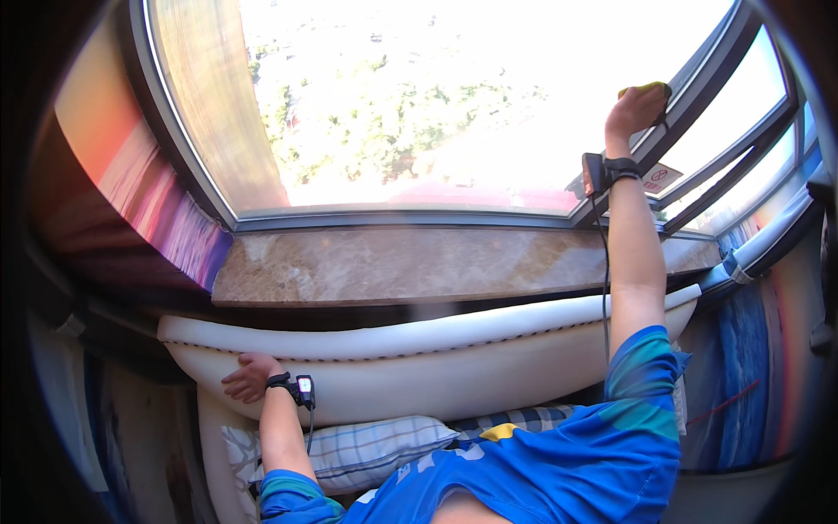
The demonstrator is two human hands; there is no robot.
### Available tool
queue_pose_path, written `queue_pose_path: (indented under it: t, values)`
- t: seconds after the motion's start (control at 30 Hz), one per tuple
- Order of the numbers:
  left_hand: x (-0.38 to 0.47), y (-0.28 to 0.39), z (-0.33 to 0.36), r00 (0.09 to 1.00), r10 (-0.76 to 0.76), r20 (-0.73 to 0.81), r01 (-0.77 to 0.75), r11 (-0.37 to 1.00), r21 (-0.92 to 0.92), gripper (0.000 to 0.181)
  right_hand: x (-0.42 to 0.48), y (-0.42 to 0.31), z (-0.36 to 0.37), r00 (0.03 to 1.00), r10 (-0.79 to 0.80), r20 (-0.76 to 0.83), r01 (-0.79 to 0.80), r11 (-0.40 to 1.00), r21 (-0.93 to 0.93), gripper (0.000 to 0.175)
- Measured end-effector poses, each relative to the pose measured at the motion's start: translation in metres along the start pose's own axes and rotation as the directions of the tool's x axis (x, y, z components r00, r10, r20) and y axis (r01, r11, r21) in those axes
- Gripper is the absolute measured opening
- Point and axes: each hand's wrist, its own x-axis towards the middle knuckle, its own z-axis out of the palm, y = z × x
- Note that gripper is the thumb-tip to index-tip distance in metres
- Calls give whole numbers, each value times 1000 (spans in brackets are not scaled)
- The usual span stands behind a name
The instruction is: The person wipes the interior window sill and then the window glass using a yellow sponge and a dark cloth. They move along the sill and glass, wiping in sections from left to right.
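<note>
My right hand (634, 112) is raised high at the right edge of the large window pane (406, 111), beside the dark window frame (694, 98). It holds a yellow and dark cloth (660, 87), mostly hidden behind the fingers; whether it is a cloth or a pad is hard to tell. Lower down on the left, my left hand (252, 378) is against the white padded backrest (406, 373), with its fingers apart and nothing in them. Each wrist wears a strapped device with a cable.
A brown marble sill (406, 265) runs between the window and the backrest. A checked pillow (380, 452) lies below the backrest. On the right, a smaller window section bears a no-smoking sign (660, 177). A printed wall panel (144, 177) borders the left side.
</note>
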Motion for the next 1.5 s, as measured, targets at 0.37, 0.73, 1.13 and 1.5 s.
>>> queue_pose_path:
  t: [0.37, 0.73, 1.13, 1.5]
  values:
    - [3, -2, 13, 1000, -15, 23, 15, 1000, -12, 76, -269, -4, 25, 333, 907, 259, -932, 358, -55, 70]
    - [1, -1, -5, 993, -7, 121, 12, 999, -41, 78, -100, -27, 21, 839, 541, 55, -538, 841, -54, 68]
    - [5, -8, 33, 996, 7, -91, -10, 999, -35, 74, 121, -18, -17, 959, -282, -16, 282, 955, 92, 75]
    - [7, -8, 15, 999, 18, -48, -16, 999, 28, 75, -177, 38, 16, 887, 461, -19, -458, 886, 70, 76]
